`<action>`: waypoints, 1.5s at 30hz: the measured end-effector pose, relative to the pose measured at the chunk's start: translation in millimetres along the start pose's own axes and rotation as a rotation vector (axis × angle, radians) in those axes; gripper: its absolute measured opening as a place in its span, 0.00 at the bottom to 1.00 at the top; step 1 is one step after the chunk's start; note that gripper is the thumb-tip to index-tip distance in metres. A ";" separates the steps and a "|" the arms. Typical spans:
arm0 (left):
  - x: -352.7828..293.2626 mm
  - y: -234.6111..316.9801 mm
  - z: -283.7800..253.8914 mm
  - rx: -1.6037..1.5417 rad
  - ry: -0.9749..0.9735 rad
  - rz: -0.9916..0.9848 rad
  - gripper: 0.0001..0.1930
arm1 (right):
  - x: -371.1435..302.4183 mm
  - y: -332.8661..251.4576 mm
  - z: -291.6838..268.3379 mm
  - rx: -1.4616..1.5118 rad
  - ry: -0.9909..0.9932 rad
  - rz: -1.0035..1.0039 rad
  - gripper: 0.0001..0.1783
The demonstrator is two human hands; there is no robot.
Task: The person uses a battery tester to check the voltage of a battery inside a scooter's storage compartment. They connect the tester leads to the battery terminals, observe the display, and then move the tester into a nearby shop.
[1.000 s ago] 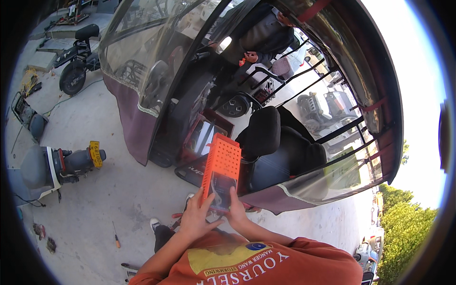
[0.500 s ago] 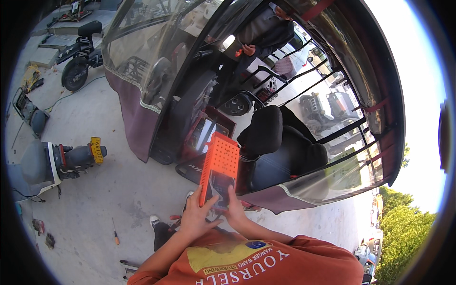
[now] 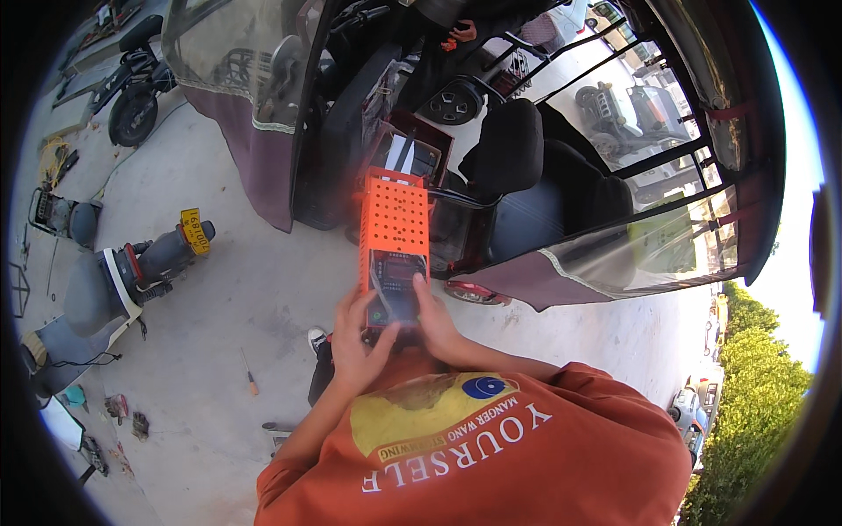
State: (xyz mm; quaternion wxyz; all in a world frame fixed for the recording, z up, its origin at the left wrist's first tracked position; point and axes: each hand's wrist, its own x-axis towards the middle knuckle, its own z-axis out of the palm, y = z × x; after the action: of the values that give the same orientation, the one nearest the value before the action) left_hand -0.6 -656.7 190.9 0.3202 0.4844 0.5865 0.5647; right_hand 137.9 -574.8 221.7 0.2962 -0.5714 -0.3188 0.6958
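Between both hands, in front of my chest, is an orange box-shaped electrical device (image 3: 396, 215) with a perforated metal case. The end nearest me carries a dark, shiny panel with a small display and rows of tiny marks. My left hand (image 3: 358, 342) is closed around its near left edge, thumb by the panel's lower end. On the near right edge my right hand (image 3: 437, 323) grips it, the thumb lying on the panel. The device's underside and the fingers beneath it are hidden.
A covered three-wheeler with a black seat (image 3: 503, 149) and an open dark red box (image 3: 430, 131) stands ahead. Beyond it is another person's hand (image 3: 462, 32) holding something orange. At left are a scooter (image 3: 101, 289), a small bike (image 3: 136, 118) and a screwdriver (image 3: 252, 383) on the concrete.
The device has gone from slanted to nearly straight ahead, and its panel faces me more. My left fingers have moved from over the panel to its side. The whole view has shifted.
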 end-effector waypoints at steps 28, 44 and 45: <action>-4.9 26.8 8.3 0.045 0.301 -0.267 0.29 | 31.4 -16.0 17.9 -0.396 -0.347 -0.101 0.34; -1.7 52.7 80.6 -0.091 0.736 -0.491 0.25 | 85.2 -24.6 -11.9 -0.533 -0.702 -0.107 0.41; -2.4 53.7 81.1 -0.113 0.759 -0.502 0.25 | 82.2 -32.2 -10.7 -0.540 -0.722 -0.106 0.41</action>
State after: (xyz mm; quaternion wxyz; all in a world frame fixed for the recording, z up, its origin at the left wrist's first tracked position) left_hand 86.2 -636.2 230.0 0.2354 0.0678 0.7297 0.6383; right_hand 135.9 -489.9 195.5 0.0414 -0.3318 -0.6004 0.7264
